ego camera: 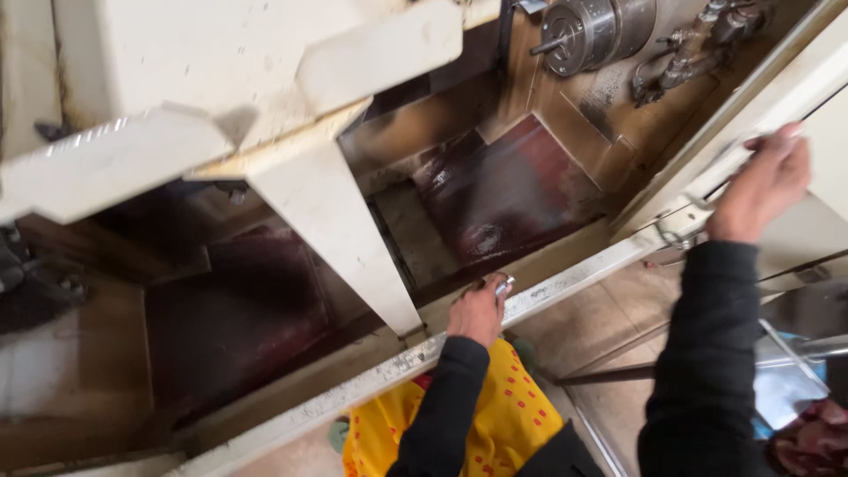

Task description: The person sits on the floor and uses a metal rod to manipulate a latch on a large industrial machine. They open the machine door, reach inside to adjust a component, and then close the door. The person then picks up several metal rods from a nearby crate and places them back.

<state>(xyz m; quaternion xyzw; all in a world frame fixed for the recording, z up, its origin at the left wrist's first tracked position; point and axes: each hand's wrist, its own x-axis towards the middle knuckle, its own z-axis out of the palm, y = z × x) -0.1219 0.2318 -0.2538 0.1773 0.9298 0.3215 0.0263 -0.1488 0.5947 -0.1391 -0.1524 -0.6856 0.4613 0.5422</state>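
Observation:
My left hand [477, 311] rests on the pale metal rail [565, 284] at the front edge of a lathe-like machine, fingers closed around a small shiny metal part [504, 284]. My right hand [765, 183] reaches up to the right and grips the edge of the cream sliding door [795, 88] of the machine. Both arms wear black sleeves. Inside the machine, a steel chuck [583, 34] with a short shaft sits at the top, above a dark, oily red-brown tray [508, 190].
A cream machine housing [221, 88] with a slanted guard fills the upper left. Metal fittings and hoses [685, 53] sit right of the chuck. Yellow patterned cloth [495, 415] lies below my left arm, and blue-white fabric [786, 389] at lower right.

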